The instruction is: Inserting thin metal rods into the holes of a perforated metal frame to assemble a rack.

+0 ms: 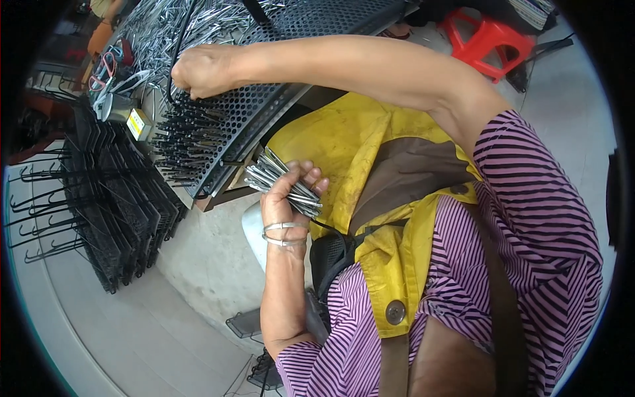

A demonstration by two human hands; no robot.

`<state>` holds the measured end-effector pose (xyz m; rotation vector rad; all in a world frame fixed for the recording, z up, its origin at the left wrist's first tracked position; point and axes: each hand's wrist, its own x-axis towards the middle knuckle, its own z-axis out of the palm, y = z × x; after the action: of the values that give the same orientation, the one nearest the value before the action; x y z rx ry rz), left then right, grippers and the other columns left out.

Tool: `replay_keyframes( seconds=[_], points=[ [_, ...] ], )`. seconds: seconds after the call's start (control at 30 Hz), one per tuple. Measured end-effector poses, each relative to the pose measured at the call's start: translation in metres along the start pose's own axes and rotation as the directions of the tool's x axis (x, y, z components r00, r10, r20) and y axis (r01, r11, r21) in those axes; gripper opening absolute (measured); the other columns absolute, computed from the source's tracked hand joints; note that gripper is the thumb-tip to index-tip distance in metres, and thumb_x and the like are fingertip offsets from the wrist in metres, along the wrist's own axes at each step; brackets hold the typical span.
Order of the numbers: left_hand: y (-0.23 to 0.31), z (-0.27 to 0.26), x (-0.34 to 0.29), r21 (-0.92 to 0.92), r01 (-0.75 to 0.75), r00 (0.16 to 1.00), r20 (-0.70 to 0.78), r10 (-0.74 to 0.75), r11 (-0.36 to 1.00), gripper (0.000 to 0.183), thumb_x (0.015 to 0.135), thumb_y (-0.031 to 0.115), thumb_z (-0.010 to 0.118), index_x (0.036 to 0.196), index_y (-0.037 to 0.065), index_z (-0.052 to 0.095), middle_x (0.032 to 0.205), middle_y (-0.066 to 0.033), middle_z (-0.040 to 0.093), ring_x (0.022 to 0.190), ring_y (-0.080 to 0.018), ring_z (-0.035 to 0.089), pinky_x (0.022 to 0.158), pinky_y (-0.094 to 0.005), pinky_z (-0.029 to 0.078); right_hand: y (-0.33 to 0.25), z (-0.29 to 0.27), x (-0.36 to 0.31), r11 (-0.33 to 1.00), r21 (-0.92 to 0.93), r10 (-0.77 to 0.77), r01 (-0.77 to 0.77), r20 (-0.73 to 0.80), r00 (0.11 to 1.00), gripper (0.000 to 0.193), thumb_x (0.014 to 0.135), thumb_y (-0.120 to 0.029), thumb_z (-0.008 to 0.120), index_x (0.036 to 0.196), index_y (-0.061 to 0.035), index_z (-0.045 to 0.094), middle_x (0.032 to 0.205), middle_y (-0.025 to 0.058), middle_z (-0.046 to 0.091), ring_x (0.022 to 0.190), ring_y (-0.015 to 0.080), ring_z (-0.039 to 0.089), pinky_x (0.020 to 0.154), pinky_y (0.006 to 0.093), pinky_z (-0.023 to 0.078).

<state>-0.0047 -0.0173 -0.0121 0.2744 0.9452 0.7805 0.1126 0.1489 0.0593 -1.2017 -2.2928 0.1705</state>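
In my left hand (286, 188), fingers wrapped round it, is a bundle of thin silvery metal rods (268, 171). That hand is above my lap, beside the near edge of a black perforated plate (248, 114). My right hand (206, 71) is a closed fist reaching across the plate. Whatever its fingers pinch is hidden. Right below the fist, thin dark rods (185, 142) stand upright in the plate's holes in dense rows. A thin black bar (180, 40) curves down just left of the fist; I cannot tell whether they touch.
Loose silvery rods (155, 33) lie heaped beyond the plate. Red-handled scissors (102, 71), a metal cup (118, 107) and a yellow-and-white box (139, 124) are at its left. Black hooked racks (122, 198) stand far left. A red stool (486, 43) is at back right.
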Motion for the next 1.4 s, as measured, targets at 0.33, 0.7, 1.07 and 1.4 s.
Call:
replay_keyframes(
  seconds=[0.33, 0.7, 1.07, 1.4],
  points=[
    [0.002, -0.005, 0.003, -0.017, 0.049, 0.990, 0.132, -0.046, 0.999, 0.016, 0.076, 0.008, 0.054, 0.090, 0.002, 0.051, 0.074, -0.0090, 0.054, 0.055, -0.0161, 0.048, 0.049, -0.0300, 0.041, 0.002, 0.002, -0.012, 0.994, 0.038, -0.099, 0.100, -0.018, 0.995, 0.011, 0.065, -0.004, 0.058, 0.058, 0.0001, 0.051, 0.060, 0.0144, 0.055, 0.059, 0.0283, 0.056, 0.054, 0.0377, 0.042],
    [0.002, -0.004, 0.005, -0.080, 0.078, 0.987, 0.150, -0.065, 0.994, 0.014, 0.077, 0.009, 0.054, 0.089, 0.001, 0.051, 0.072, -0.0069, 0.052, 0.055, -0.0147, 0.047, 0.046, -0.0258, 0.039, 0.003, 0.014, -0.011, 0.995, 0.021, -0.098, 0.098, 0.000, 0.995, 0.027, 0.071, -0.015, 0.059, 0.054, -0.0003, 0.043, 0.055, 0.0146, 0.051, 0.055, 0.0288, 0.055, 0.051, 0.0405, 0.043],
    [0.004, 0.000, 0.000, -0.141, 0.011, 0.967, 0.252, 0.025, 0.990, 0.019, 0.075, 0.009, 0.054, 0.091, 0.000, 0.051, 0.072, -0.0098, 0.053, 0.056, -0.0174, 0.049, 0.047, -0.0268, 0.039, -0.019, 0.000, -0.115, 0.379, 0.684, 0.327, -0.623, 0.531, 0.782, 0.026, 0.073, -0.022, 0.064, 0.070, 0.0038, 0.060, 0.057, 0.0070, 0.058, 0.049, 0.0101, 0.054, 0.044, 0.0214, 0.043],
    [-0.002, 0.009, 0.000, 0.049, -0.097, 0.990, 0.107, 0.092, 0.994, 0.024, 0.075, 0.001, 0.051, 0.097, -0.007, 0.048, 0.080, -0.0173, 0.057, 0.068, -0.0250, 0.059, 0.059, -0.0342, 0.051, -0.029, 0.012, -0.146, 0.234, 0.818, 0.480, -0.526, 0.373, 0.794, 0.006, 0.069, -0.001, 0.060, 0.065, 0.0032, 0.058, 0.055, 0.0070, 0.056, 0.043, 0.0083, 0.050, 0.039, 0.0206, 0.040]
  ],
)
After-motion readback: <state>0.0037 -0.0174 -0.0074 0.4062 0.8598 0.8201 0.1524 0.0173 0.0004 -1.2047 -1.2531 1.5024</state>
